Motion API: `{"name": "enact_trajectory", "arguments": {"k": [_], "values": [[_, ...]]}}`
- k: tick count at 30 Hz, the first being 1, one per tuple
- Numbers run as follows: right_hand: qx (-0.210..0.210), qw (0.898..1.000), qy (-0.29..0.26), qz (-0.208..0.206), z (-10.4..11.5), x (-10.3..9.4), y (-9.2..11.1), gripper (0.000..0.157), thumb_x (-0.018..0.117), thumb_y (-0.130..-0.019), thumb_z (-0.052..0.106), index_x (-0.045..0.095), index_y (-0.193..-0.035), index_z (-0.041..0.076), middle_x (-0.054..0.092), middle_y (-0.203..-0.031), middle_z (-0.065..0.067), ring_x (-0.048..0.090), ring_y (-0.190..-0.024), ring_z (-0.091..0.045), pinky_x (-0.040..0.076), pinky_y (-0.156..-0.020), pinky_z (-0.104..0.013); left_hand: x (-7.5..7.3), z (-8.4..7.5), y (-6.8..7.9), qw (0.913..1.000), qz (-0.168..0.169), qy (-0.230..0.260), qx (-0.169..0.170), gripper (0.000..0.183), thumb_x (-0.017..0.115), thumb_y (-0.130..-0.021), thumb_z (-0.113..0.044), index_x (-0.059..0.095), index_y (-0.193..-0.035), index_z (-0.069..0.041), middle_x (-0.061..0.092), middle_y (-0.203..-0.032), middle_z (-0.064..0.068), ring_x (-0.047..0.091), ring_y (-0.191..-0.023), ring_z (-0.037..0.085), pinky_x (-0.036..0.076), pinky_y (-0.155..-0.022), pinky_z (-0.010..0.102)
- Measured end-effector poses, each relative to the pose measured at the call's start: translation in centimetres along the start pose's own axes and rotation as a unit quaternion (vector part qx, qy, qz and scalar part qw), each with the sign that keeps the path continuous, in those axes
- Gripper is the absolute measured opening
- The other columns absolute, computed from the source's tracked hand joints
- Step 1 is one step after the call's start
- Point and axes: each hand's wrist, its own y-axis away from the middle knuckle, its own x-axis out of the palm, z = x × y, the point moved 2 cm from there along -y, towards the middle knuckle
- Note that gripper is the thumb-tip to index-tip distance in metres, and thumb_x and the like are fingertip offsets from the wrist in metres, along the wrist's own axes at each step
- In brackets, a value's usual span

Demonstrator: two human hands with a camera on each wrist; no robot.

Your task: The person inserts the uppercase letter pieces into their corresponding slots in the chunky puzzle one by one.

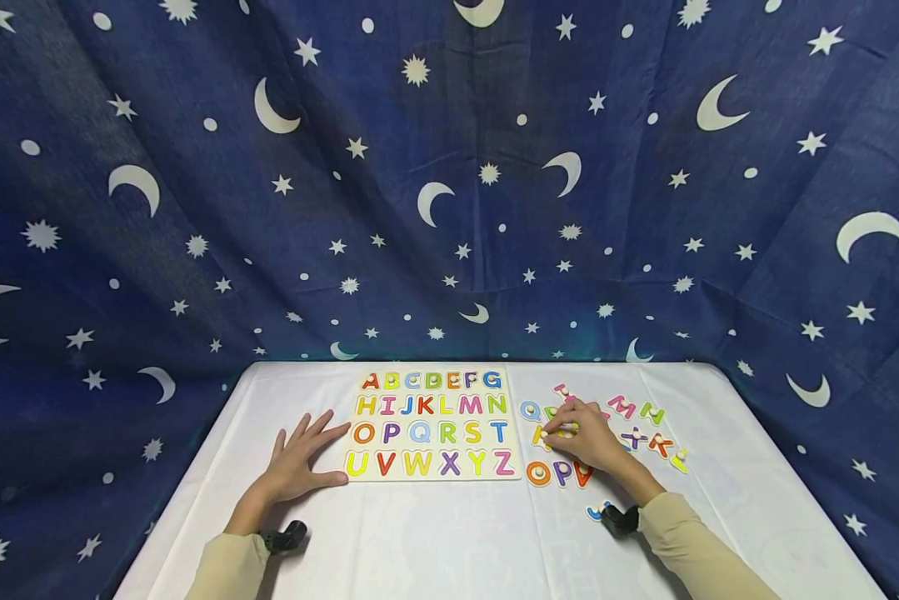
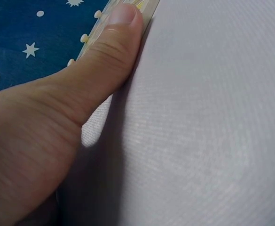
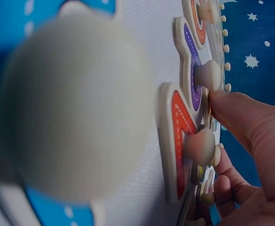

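Observation:
A white alphabet puzzle board (image 1: 434, 478) lies on the table, with knobbed letters in its top row, A to G. My left hand (image 1: 299, 458) lies at the board's left edge, fingers spread; in the left wrist view its thumb (image 2: 113, 42) rests against the board's side. To the right of the board, my right hand (image 1: 587, 433) pinches the knob of a yellow-orange letter piece (image 1: 539, 440), apparently an H, partly hidden by the fingers. Near that hand lie an orange O (image 1: 538, 474), a purple P (image 1: 562, 474) and a red V (image 3: 178, 141).
Several more knobbed letters lie around the right hand, among them a light blue Q (image 1: 531, 410), a pink M (image 1: 621, 407), a green N (image 1: 652, 413) and a red K (image 1: 660, 445). A blue piece (image 1: 596, 512) lies near the right wrist. A starry curtain (image 1: 449, 208) hangs behind the table.

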Motion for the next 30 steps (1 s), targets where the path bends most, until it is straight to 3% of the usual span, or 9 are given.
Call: {"name": "enact_trajectory", "arguments": {"k": [7, 19, 24, 30], "values": [[0.008, 1.0, 0.0, 0.003, 0.1, 0.0, 0.1, 0.013, 0.092, -0.078, 0.024, 0.082, -0.086, 0.021, 0.063, -0.101, 0.002, 0.047, -0.099, -0.025, 0.04, -0.083, -0.042, 0.0, 0.0, 0.0, 1.0, 0.001, 0.0, -0.002, 0.094, 0.087, -0.07, -0.06, 0.055, -0.149, -0.02, 0.031, -0.165, 0.02, 0.009, -0.152, 0.053, -0.006, -0.115, 0.077], [0.014, 1.0, 0.0, -0.009, 0.4, 0.2, -0.1, 0.012, 0.091, -0.077, 0.017, 0.082, -0.085, 0.019, 0.065, -0.099, 0.001, 0.05, -0.1, -0.026, 0.04, -0.085, -0.042, 0.1, -0.2, 0.0, 1.0, -0.003, 0.0, 0.005, 0.093, 0.087, -0.07, -0.059, 0.056, -0.149, -0.019, 0.033, -0.164, 0.021, 0.012, -0.151, 0.055, -0.004, -0.114, 0.078], [-0.008, 1.0, 0.004, -0.022, 1.3, 0.2, -0.6, 0.01, 0.088, -0.08, 0.015, 0.082, -0.086, 0.018, 0.07, -0.097, 0.001, 0.057, -0.1, -0.026, 0.039, -0.087, -0.043, 0.1, -0.2, 0.2, 1.0, -0.002, 0.002, 0.004, 0.093, 0.088, -0.07, -0.059, 0.057, -0.148, -0.019, 0.033, -0.164, 0.022, 0.012, -0.151, 0.055, -0.003, -0.114, 0.079], [-0.024, 0.998, -0.032, -0.04, 3.1, 0.7, -1.4, 0.01, 0.086, -0.082, 0.013, 0.08, -0.09, 0.016, 0.072, -0.102, -0.002, 0.059, -0.102, -0.027, 0.041, -0.09, -0.045, 0.1, -0.2, 0.1, 1.0, -0.002, 0.001, 0.0, 0.093, 0.088, -0.069, -0.058, 0.057, -0.149, -0.021, 0.033, -0.164, 0.021, 0.011, -0.151, 0.055, -0.005, -0.114, 0.078]]}}
